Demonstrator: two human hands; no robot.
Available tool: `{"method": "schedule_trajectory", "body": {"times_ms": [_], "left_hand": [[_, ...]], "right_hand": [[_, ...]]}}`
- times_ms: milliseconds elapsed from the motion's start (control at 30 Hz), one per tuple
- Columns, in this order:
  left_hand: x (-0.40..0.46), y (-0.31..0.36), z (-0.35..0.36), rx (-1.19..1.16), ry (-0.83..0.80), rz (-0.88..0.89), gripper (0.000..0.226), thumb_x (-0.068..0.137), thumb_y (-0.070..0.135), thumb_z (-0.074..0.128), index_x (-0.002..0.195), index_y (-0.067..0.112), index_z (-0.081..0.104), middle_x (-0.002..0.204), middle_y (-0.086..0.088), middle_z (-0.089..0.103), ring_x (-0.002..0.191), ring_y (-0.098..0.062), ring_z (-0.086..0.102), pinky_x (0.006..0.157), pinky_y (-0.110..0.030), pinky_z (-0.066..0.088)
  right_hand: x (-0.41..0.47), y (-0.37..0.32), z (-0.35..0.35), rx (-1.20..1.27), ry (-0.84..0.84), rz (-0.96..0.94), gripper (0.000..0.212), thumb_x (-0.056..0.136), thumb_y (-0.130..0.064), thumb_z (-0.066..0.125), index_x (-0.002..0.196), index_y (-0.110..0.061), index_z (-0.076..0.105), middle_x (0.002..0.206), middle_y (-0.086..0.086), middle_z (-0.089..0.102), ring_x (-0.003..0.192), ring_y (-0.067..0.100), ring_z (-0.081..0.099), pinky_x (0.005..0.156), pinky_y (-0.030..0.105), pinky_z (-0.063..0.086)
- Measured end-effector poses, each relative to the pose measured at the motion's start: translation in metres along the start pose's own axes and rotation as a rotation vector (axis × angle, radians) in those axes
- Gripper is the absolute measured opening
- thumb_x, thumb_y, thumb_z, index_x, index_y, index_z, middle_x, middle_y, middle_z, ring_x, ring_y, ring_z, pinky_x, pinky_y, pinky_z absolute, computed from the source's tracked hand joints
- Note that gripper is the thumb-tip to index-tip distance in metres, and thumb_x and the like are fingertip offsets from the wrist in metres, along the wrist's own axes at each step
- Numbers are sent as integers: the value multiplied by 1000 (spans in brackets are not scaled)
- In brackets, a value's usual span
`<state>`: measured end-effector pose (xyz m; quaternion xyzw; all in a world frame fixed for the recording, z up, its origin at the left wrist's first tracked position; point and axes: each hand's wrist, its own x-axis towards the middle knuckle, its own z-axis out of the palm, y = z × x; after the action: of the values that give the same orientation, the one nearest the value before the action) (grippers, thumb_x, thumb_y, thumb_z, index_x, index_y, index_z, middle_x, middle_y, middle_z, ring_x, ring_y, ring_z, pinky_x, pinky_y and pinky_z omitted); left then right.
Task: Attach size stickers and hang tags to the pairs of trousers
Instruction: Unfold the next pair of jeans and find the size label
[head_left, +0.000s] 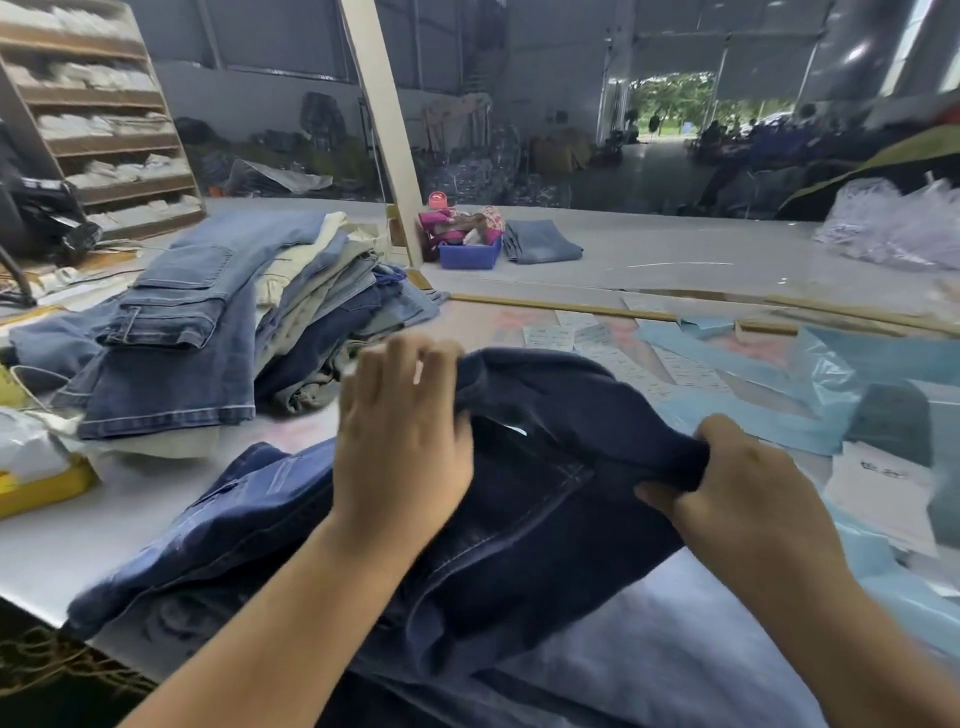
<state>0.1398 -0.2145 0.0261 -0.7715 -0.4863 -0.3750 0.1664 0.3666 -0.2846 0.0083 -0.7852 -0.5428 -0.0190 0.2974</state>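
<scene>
Both hands are on the dark jeans (519, 499) right now: the left hand (400, 441) lies over the upper fold with its fingers fairly straight and a bit blurred, so it looks to be pressing or smoothing the cloth and not clutching it, while the right hand (737, 493) has a bunched edge of the denim pinched between thumb and curled fingers. The risk here, as I read it, is that the fabric is doubled over and humped, so a size sticker laid on it could land crooked or on a crease and peel off; and if that right-hand pinch slips, the fold flops back and covers whatever spot is being exposed. The jeans themselves are deep indigo, nearly black at the top fold, with pale stitching lines and a pocket seam showing, and they lie across the near edge of the desk (130, 525), one leg trailing left. Just beyond them on the right lie white label sheets (613, 358) and light blue plastic bags (810, 374), near enough to snag or drag. Further left, a pile of lighter jeans (218, 322) sits well apart.
</scene>
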Motion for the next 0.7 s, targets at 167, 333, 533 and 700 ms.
{"method": "schedule_trajectory", "body": {"times_ms": [167, 333, 533, 700], "left_hand": [[5, 9, 2, -54, -124, 61, 32, 72, 5, 75, 100, 7, 60, 91, -10, 62, 82, -34, 60, 68, -45, 51], [22, 0, -4, -280, -113, -45, 16, 80, 2, 63, 92, 11, 57, 81, 2, 60, 76, -31, 59, 58, -35, 40], [25, -2, -9, -419, -97, -57, 11, 84, 7, 64, 94, 11, 59, 82, -3, 64, 78, -30, 59, 65, -46, 49], [38, -8, -16, -503, -27, 20, 15, 81, -1, 64, 93, 8, 62, 80, -1, 63, 75, -25, 58, 66, -43, 49]], "right_hand": [[-50, -16, 29, -35, 355, -361, 52, 59, -14, 87, 102, -12, 57, 107, 9, 45, 90, 36, 51, 80, 46, 43], [-62, -28, 43, -117, -134, -558, 26, 74, -46, 74, 85, -23, 66, 86, -2, 66, 77, 21, 62, 60, 28, 45], [-42, -68, 63, 569, -387, -122, 52, 73, -80, 45, 113, -48, 43, 99, -27, 55, 93, -8, 50, 76, 13, 40], [-37, -126, 98, 155, -193, -512, 80, 78, -79, 25, 146, -35, 19, 149, 6, 20, 140, 32, 8, 118, 52, -1]]}}
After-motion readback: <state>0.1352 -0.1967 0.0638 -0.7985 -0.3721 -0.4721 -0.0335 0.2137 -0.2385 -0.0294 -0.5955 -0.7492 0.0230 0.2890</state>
